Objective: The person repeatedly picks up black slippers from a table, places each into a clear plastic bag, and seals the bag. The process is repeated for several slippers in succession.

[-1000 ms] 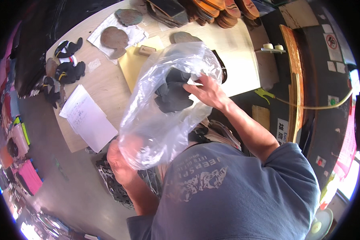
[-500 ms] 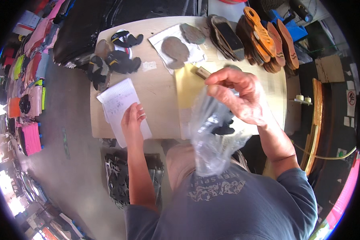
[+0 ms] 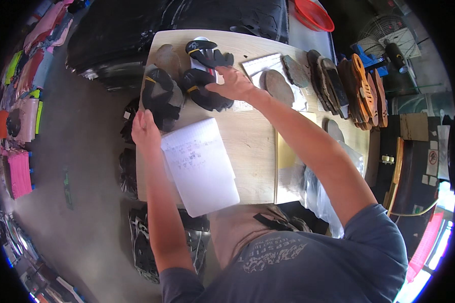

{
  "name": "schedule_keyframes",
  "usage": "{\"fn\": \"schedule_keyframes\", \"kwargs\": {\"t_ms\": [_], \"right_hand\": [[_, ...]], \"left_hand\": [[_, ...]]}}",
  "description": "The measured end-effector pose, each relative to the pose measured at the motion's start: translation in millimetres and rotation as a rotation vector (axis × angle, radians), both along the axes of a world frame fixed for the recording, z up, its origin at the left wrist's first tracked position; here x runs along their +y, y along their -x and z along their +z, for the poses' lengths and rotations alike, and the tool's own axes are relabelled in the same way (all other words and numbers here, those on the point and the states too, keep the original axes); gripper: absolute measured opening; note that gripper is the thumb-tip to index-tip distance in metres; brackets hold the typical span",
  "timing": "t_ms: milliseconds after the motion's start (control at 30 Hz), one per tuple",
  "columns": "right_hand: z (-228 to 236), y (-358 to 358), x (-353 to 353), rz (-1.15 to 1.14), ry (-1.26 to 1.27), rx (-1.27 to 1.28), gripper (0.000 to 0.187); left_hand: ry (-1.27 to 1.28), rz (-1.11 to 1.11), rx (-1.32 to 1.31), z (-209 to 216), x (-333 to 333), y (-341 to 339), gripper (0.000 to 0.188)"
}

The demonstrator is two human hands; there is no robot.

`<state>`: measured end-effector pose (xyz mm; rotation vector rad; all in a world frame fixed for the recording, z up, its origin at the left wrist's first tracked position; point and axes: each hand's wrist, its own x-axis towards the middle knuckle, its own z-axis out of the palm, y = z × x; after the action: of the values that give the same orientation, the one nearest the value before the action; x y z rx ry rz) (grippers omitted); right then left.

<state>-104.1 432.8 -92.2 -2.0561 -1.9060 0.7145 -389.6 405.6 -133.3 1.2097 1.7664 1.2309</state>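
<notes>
Dark, lobed bundles of flat cut pieces, some with yellow bands, lie at the table's far left. My right hand reaches across among them with thumb and fingers apart. Its fingertips are at the far black bundle, and its thumb is over the nearer black bundle; I cannot tell whether it touches them. My left hand is at the table's left edge beside the left black bundle, its fingers loosely stretched and nothing visible in them. A handwritten notebook lies open near that forearm.
Grey-brown flat pieces rest on white paper. At the right stand dark sole-shaped stacks and orange sole-shaped templates. A clear plastic bag hangs by the near right edge. A red basin sits beyond the table.
My right hand has let go of the clear plastic bag, which now lies at the right, and moved far left to the black bundles. My left hand has left the notebook for the table's left edge.
</notes>
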Motion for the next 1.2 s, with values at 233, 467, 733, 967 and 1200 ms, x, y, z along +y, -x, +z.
{"fn": "schedule_keyframes", "kwargs": {"t_ms": [233, 467, 733, 967, 1200], "right_hand": [[-23, 23, 49, -0.067, 0.222, -0.049, 0.091], [-24, 24, 45, -0.035, 0.329, -0.018, 0.092], [-29, 23, 32, -0.072, 0.182, 0.145, 0.093], [-18, 14, 15, -0.036, 0.141, 0.342, 0.088], [-2, 0, 11, -0.042, 0.113, 0.46, 0.089]], "left_hand": [[0.196, -0.222, 0.177, -30, 72, 6, 0.05], [0.101, -0.087, 0.152, -63, 73, 12, 0.052], [0.028, 0.045, -0.209, -55, 64, 3, 0.028], [-0.104, 0.042, -0.424, -21, 59, -7, 0.027], [-0.05, -0.068, -0.732, -7, 51, -3, 0.028]]}}
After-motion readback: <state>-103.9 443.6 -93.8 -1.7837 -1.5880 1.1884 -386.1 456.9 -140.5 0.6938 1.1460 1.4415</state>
